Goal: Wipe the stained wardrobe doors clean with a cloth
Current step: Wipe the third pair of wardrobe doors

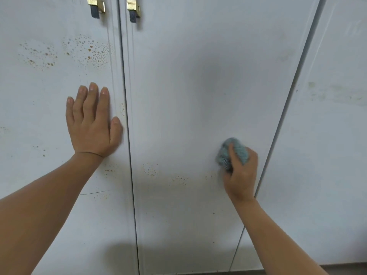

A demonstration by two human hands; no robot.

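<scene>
right hand (241, 175): fingers (231, 153) clenched round a balled blue-green cloth (236, 149), pressed to the middle door (188, 76) close to its right edge, low on the panel. Cloth is blurred, so I read it as mid-stroke

left hand (92, 124): released, fingers (90, 100) straight, palm flat on the left door (39, 116) just beside the seam. Looks like bracing, it holds nothing

what the next stroke turns on: nearest dirt is the band of small brown specks (179, 178) on the middle door, at about 8 o'clock from the cloth, near but not touching it. The band's long axis runs 9-to-3, so a sideways sweep towards 9 should take it in one pass. The cloth hand is clearly the nearer one

other stains:
- brown droplet splash (87, 50) on the left door, at 12 o'clock from the left hand and 10 o'clock from the cloth, well apart from it
- a few more specks (108, 170) on the left door by the left wrist
- faint greenish smear (337, 94) on the right door (327, 165), at 2 o'clock from the cloth, across the seam

upper half of the middle door shows no marks. Judgement: this panel is mostly done, the left and right doors are not yet wiped
</scene>
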